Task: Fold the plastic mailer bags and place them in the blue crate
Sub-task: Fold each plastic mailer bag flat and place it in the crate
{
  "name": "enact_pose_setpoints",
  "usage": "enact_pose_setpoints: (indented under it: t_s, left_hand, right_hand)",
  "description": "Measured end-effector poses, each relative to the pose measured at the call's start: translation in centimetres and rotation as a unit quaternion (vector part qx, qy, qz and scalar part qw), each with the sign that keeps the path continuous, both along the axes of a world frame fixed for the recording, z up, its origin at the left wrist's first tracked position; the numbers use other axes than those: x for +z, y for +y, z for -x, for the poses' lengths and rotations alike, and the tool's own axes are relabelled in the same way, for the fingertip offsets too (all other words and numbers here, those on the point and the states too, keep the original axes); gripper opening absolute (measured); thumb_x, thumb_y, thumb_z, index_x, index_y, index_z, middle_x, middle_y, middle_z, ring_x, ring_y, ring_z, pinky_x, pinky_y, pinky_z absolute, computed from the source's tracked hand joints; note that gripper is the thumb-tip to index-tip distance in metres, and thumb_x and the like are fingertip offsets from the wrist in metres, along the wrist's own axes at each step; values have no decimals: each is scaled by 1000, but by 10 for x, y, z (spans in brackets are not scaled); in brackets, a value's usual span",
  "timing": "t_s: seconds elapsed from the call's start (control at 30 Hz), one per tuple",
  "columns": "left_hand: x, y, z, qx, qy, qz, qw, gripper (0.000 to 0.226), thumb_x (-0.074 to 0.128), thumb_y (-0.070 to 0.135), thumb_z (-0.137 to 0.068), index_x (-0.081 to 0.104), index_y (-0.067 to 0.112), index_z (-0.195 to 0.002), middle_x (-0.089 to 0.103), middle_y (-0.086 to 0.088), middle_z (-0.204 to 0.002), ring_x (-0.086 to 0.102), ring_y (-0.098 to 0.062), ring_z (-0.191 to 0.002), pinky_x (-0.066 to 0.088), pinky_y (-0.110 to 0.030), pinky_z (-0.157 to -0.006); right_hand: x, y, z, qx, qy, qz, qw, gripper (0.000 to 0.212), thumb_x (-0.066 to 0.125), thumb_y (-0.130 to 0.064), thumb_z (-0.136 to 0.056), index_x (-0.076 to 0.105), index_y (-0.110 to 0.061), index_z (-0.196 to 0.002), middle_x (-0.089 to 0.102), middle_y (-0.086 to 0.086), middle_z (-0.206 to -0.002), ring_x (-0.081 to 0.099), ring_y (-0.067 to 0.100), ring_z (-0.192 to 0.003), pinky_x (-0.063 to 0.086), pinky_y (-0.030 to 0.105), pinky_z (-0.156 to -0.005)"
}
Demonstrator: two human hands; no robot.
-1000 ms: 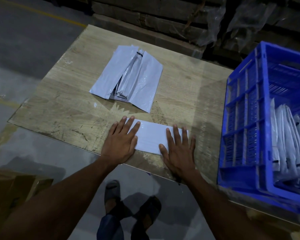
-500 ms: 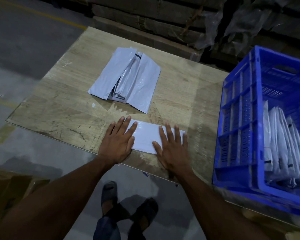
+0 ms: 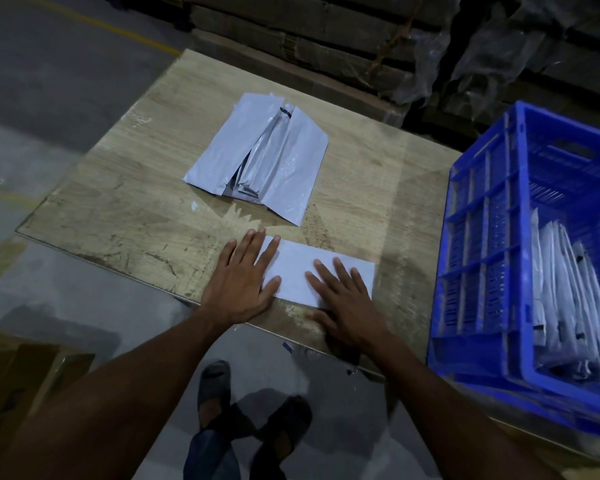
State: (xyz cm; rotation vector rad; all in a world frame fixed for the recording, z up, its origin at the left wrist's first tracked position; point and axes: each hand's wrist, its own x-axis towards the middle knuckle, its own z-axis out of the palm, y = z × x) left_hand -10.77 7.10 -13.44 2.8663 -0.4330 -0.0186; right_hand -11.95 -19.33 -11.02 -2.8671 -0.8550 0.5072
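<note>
A folded white mailer bag [image 3: 298,271] lies flat near the front edge of the wooden table [image 3: 118,216]. My left hand [image 3: 243,278] presses its left end with straight, spread fingers. My right hand [image 3: 347,299] presses its right part the same way, palm down. Farther back on the table sits a pile of unfolded grey-white mailer bags [image 3: 260,157], two sheets leaning over several others. The blue crate [image 3: 482,237] stands at the right, with several folded mailers [image 3: 565,292] upright inside.
Stacked cardboard and plastic-wrapped goods [image 3: 378,39] line the back behind the table. A cardboard box [image 3: 21,375] sits on the floor at lower left. My feet in sandals [image 3: 250,403] stand on the grey floor below the table's front edge.
My right hand slid left along the folded mailer, uncovering its right end. My left hand stays on the left end.
</note>
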Motion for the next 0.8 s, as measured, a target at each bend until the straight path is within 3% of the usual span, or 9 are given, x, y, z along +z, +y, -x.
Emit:
enact_pose_setpoints:
  t_s: [0.1,0.23,0.27,0.33,0.4,0.5,0.57,0.67,0.8]
  left_hand:
    - [-2,4,3,-46,-20,21,999,94,48,68,-91,20,17,-164,11,-12,-172,9,-30,-159,10,-58,-126]
    - [-4,5,2,-51,-21,23,998,74,48,49,-94,34,19,-160,24,-18,-167,22,-41,-154,21,-66,-121]
    - [-4,5,2,-48,-17,30,998,69,44,43,-95,36,19,-159,28,-19,-166,24,-43,-153,22,-66,-121]
    - [-4,5,2,-49,-13,34,998,68,38,36,-92,38,19,-157,34,-21,-162,28,-46,-151,24,-68,-119]
    - [-3,5,2,-55,-8,30,998,70,37,33,-89,36,20,-158,36,-22,-161,30,-47,-150,26,-69,-117]
    - [-2,7,2,-64,-3,26,998,70,38,35,-90,31,26,-159,36,-21,-161,29,-46,-149,25,-69,-118]
    - [-1,7,2,-64,1,30,997,70,39,36,-92,29,29,-160,35,-20,-161,29,-45,-150,24,-68,-118]
    - [1,6,3,-29,-5,80,996,78,46,40,-92,18,27,-164,26,-20,-166,28,-43,-151,25,-64,-119]
    - [5,5,4,18,-53,187,981,101,64,45,-89,6,14,-166,1,-18,-172,22,-41,-154,32,-55,-120]
  right_hand:
    - [5,1,-8,-4,7,7,1000,77,4,-67,-95,15,-28,-161,0,-4,-168,-8,28,-155,3,55,-125]
    - [12,-1,-14,-55,16,-57,997,86,-12,-65,-97,25,-17,-159,20,3,-166,13,31,-154,19,58,-121]
    - [17,-1,-14,-59,9,-65,996,79,-5,-62,-101,24,-17,-159,21,4,-166,15,33,-154,22,60,-119]
    - [25,1,-5,11,-83,-57,995,61,31,-47,-105,23,-18,-158,22,4,-166,15,38,-153,25,68,-114]
    - [29,3,9,139,-170,-44,975,67,56,-37,-96,31,-22,-157,26,0,-165,11,39,-153,19,75,-111]
    - [24,7,21,230,-202,-52,951,45,61,-31,-97,58,-23,-141,45,-5,-155,16,39,-153,18,78,-107]
    - [22,10,14,213,-191,-46,957,34,65,-25,-95,67,-17,-128,60,-1,-142,28,41,-149,31,73,-106]
    - [29,12,-2,169,-193,-61,965,30,68,-9,-86,73,-9,-116,71,10,-122,59,41,-125,58,50,-82]
    - [48,6,-10,124,-163,-80,975,42,73,-4,-84,66,-7,-126,64,10,-135,59,38,-124,60,44,-60]
